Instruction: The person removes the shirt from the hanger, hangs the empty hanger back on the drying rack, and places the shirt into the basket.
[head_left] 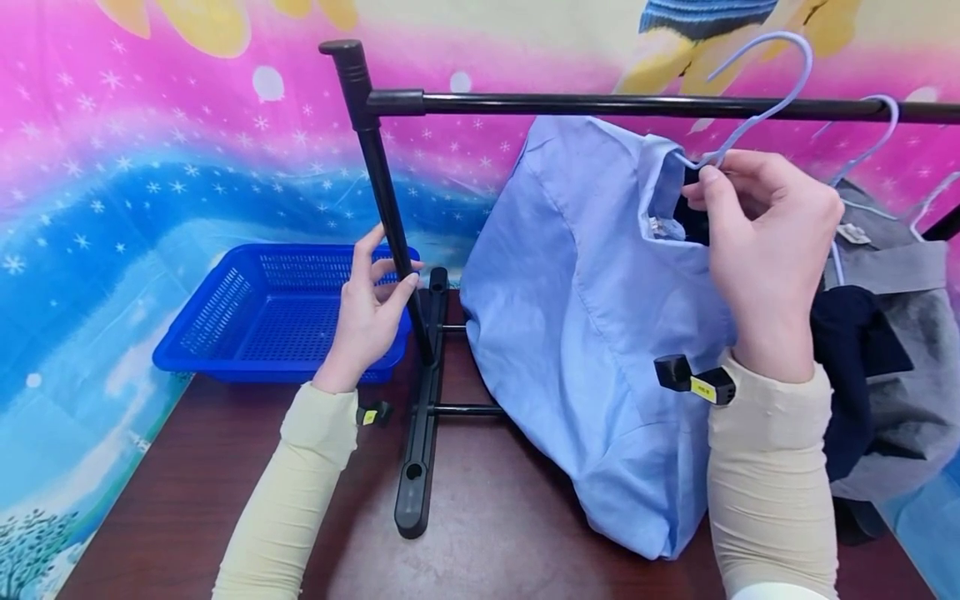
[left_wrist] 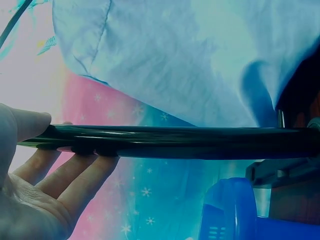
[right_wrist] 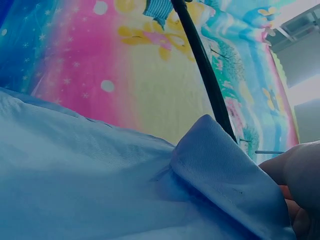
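Observation:
My left hand (head_left: 370, 312) grips the black upright post (head_left: 384, 187) of a garment rack, thumb on one side and fingertips on the other, as the left wrist view shows. With thumb and fingers my right hand (head_left: 772, 242) pinches a pale lilac hanger (head_left: 804, 71) just below its hook. The hook stands at the rack's top rail (head_left: 570, 104), its tip above the bar; whether it bears on the bar I cannot tell. A light blue shirt (head_left: 600, 308) hangs from this hanger. Its collar (right_wrist: 220, 165) lies beside my right fingers in the right wrist view.
Behind my left hand sits a blue perforated basket (head_left: 225, 367) on the dark wooden table (head_left: 225, 467). The rack's foot (head_left: 414, 492) stands on the table. Right of the shirt hang a grey garment (head_left: 911, 333) and a dark navy one (head_left: 851, 350). A patterned cloth (head_left: 97, 167) covers the back.

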